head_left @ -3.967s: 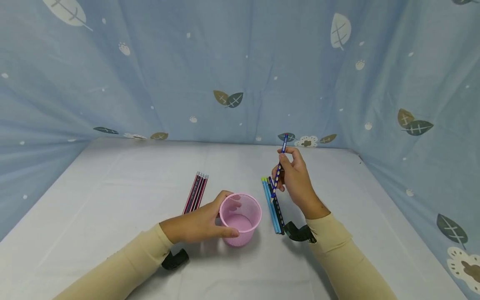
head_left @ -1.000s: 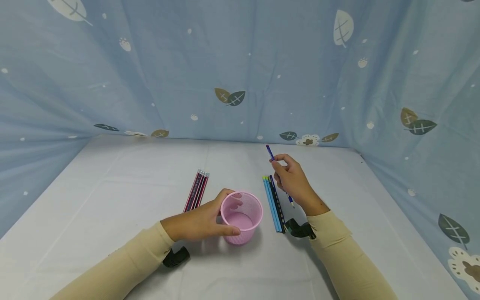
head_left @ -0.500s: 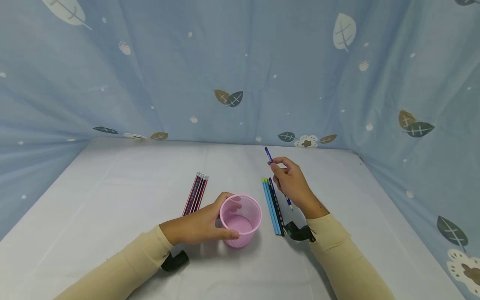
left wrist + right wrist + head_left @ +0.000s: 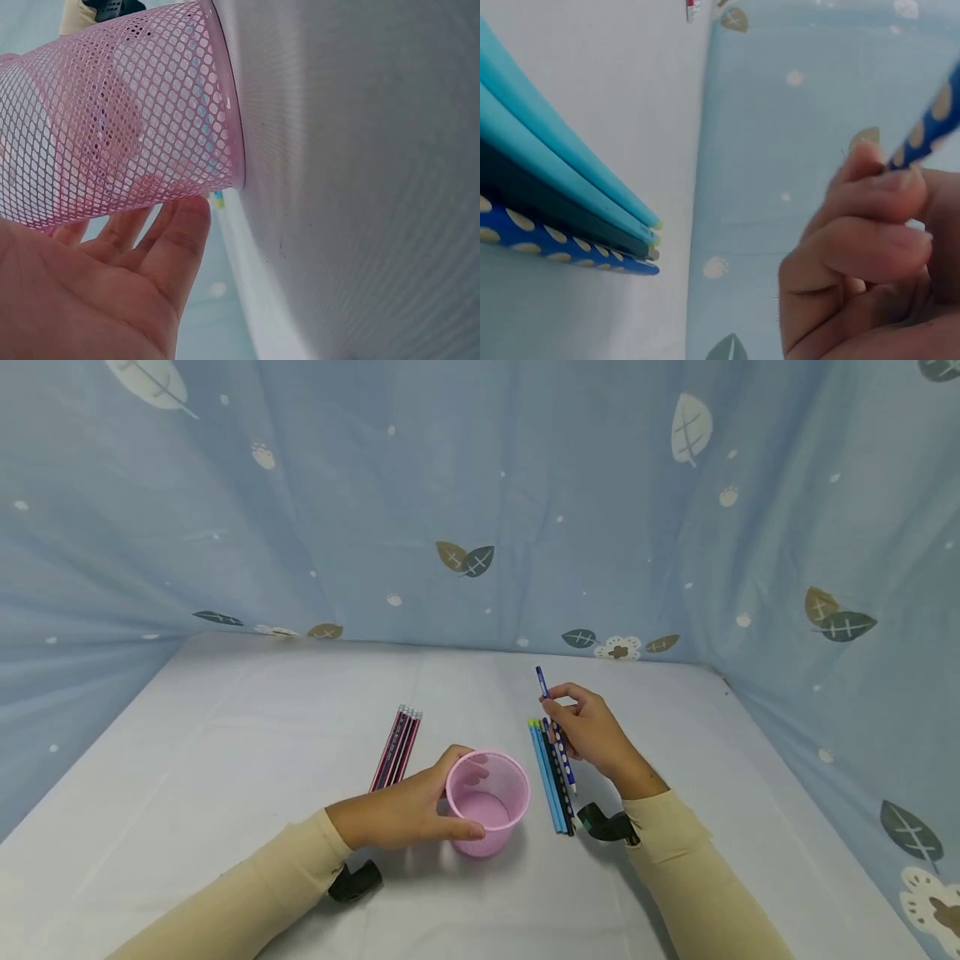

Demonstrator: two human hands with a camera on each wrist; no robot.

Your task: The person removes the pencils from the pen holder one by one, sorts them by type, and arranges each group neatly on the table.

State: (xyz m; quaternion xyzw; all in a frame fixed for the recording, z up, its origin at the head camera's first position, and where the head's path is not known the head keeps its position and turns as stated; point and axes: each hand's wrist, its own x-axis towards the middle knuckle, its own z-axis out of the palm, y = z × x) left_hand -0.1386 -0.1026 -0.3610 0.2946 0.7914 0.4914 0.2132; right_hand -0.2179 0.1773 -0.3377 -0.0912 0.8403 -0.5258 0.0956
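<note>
My left hand [image 4: 408, 810] grips a pink mesh pencil cup [image 4: 480, 846] that stands upright on the table. In the left wrist view, its fingers [image 4: 176, 244] lie along the mesh wall. My right hand [image 4: 596, 735] pinches a blue pencil with pale dots [image 4: 566, 764], point downward, to the right of a row of pencils. That row holds light-blue pencils [image 4: 548, 781], a black pencil [image 4: 557, 777] and a dotted blue pencil [image 4: 570, 247], laid side by side. The cup's visible inside holds no pencils.
Several dark red-and-black striped pencils [image 4: 396, 747] lie in a bundle behind the left hand, partly hidden by it. A white cloth [image 4: 262, 735] covers the table. Behind hangs a blue leaf-print curtain [image 4: 337, 502].
Over four seconds the held pencil has turned, its point swinging from left to right of the row. In the last half second the right hand lowered it slightly toward the row. Left hand stays.
</note>
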